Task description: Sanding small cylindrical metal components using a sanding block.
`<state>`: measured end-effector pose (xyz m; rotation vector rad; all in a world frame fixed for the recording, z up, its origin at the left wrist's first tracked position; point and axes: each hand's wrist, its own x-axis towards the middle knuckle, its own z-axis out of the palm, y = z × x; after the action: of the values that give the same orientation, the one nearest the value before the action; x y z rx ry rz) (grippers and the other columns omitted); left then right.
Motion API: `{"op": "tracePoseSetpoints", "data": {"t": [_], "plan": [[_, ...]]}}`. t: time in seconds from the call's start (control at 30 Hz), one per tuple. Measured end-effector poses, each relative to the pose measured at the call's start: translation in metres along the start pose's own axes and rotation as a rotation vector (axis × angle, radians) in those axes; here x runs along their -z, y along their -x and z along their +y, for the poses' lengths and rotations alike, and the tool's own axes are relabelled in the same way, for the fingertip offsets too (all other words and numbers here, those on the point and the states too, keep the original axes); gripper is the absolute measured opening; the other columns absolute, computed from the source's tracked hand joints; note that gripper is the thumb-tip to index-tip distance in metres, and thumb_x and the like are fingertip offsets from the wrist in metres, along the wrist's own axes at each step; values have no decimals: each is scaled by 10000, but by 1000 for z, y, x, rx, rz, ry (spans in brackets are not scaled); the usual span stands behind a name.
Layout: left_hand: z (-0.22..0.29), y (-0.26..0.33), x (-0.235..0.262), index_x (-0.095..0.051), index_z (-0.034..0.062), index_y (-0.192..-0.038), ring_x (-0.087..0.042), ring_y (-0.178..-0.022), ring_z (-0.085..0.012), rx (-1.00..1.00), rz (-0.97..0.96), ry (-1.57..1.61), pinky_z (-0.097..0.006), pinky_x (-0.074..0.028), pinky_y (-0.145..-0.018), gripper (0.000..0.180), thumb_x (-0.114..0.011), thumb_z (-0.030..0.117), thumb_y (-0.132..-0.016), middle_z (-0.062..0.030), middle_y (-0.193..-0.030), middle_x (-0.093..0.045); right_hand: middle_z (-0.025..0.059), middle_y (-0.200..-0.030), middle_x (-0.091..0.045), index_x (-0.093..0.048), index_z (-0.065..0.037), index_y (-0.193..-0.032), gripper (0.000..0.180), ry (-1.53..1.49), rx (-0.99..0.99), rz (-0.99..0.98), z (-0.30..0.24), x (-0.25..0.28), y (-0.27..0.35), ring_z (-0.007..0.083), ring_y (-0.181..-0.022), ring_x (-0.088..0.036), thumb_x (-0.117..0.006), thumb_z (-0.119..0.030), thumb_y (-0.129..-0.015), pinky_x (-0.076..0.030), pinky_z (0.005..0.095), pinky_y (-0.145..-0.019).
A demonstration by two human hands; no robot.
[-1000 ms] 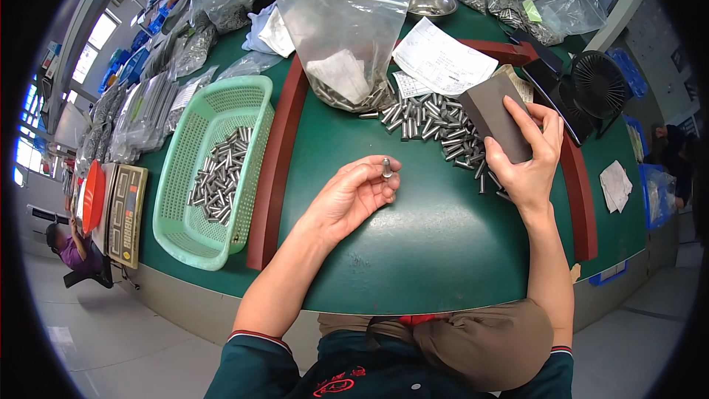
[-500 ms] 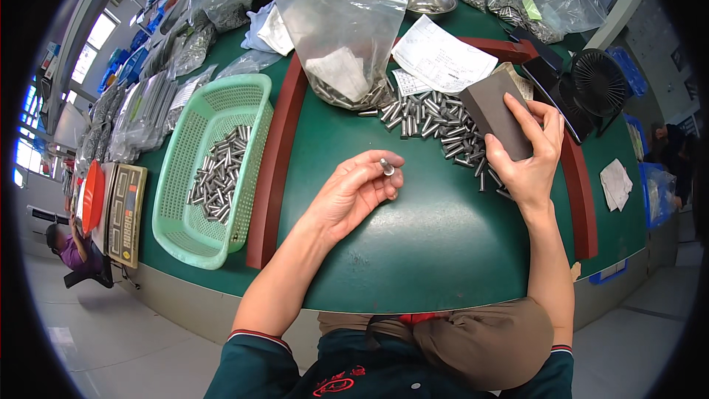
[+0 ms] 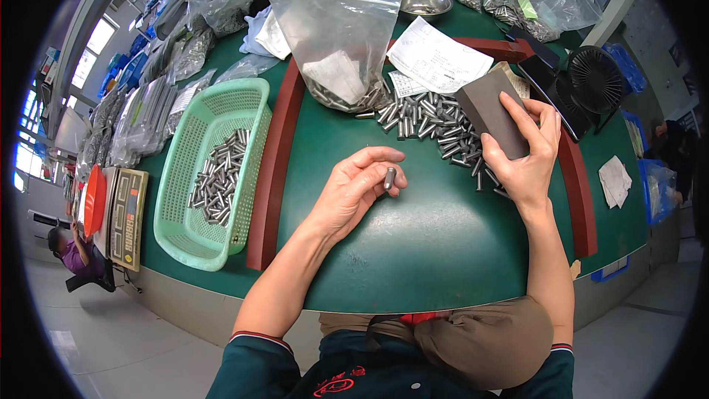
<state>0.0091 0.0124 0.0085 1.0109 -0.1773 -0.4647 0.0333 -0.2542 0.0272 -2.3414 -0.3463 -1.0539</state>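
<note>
Pinching a metal pin point(image 3: 389, 178), the left hand point(image 3: 356, 186) curls — right hand point(image 3: 526, 165) splayed, gripping a dark block point(image 3: 489, 112).

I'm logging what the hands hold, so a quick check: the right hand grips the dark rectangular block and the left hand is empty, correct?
Not quite: the left hand isn't empty; the head view shows it holding a small metal pin. The right hand does grip the dark rectangular block.

1. A dark green short-sleeved fabric shirt point(image 3: 373, 360) is worn, its cuffs point(image 3: 260, 335) edged in red and white.
2. A red oval emblem point(image 3: 334, 384) is displayed on its front.
3. Brown cloth trousers point(image 3: 487, 343) are worn.
</note>
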Motion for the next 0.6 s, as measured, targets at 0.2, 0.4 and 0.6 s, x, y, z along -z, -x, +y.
{"op": "tracePoseSetpoints", "data": {"t": [0.2, 0.4, 0.6], "plan": [[-1, 4, -2, -570, 8, -1163, -628, -822, -142, 157, 31, 197, -267, -532, -731, 263, -614, 165, -956, -96, -954, -631, 114, -1025, -545, -710, -113, -1130, 566, 0, -11, -2, -1, 0, 0, 265, -950, -506, -784, -199, -575, -411, 387, -819], [1, 5, -5, -542, -21, -1226, -649, -879, -150, 259, 187, 195, -279, -558, -830, 333, -632, 123, -940, -105, -1019, -636, 112, -1018, -550, -712, -114, -1128, 566, 1, 7, -7, -1, -2, 0, 264, -924, -509, -782, -194, -572, -411, 385, -816], [1, 6, 3, -512, -43, -1284, -662, -912, -158, 282, 180, 265, -285, -565, -859, 388, -621, 96, -939, -117, -1020, -646, 114, -1005, -554, -713, -111, -1116, 568, -41, 41, -61, -12, 1, -1, 266, -912, -512, -772, -188, -556, -410, 384, -810]]}}
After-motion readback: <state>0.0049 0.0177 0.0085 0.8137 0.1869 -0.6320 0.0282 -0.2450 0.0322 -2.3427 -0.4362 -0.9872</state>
